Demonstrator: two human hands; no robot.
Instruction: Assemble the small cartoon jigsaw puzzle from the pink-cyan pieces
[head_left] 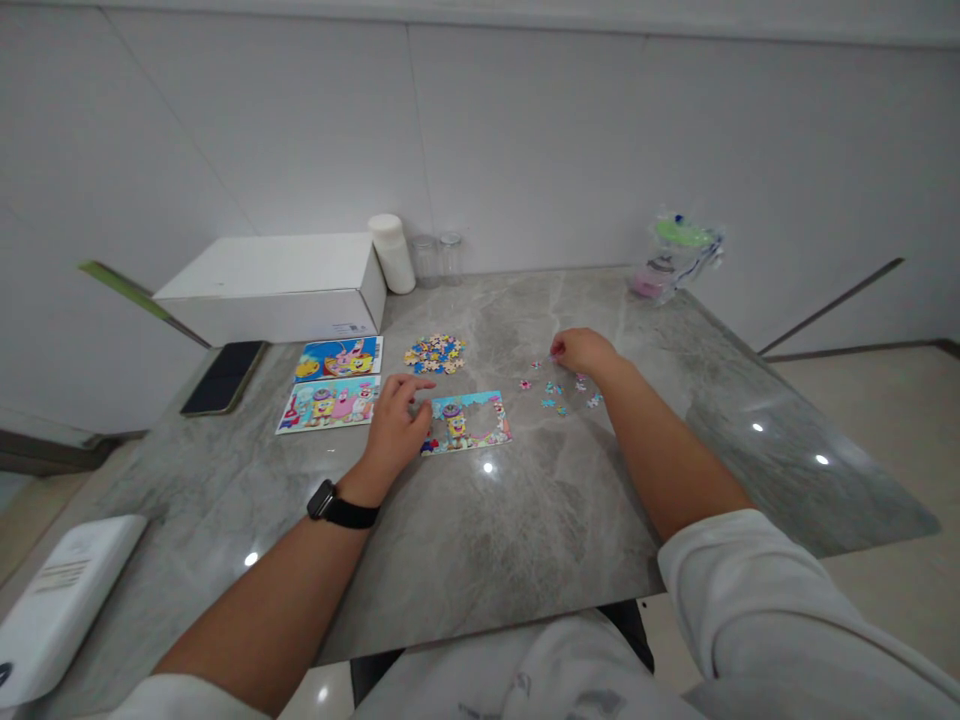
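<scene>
A partly assembled jigsaw puzzle (pixel 456 424) lies on the grey marbled table, with an open gap in its middle. My left hand (pixel 397 422) rests at its left edge, thumb and index finger apart, covering part of that side. To the right, my right hand (pixel 585 352) reaches over several loose puzzle pieces (pixel 555 388). Its fingertips are pinched together on a small pinkish puzzle piece (pixel 553 358), mostly hidden by the fingers. Left of my left hand are two printed picture cards, a blue one (pixel 339 358) above a lighter one (pixel 327 404).
A heap of puzzle pieces (pixel 435 354) sits behind the puzzle. Farther back stand a white box (pixel 277 285), a white bottle (pixel 392 255) and two glasses (pixel 449 260). A phone (pixel 224 378) and a white case (pixel 71 600) lie left; a plastic-wrapped cup (pixel 670 262) stands back right.
</scene>
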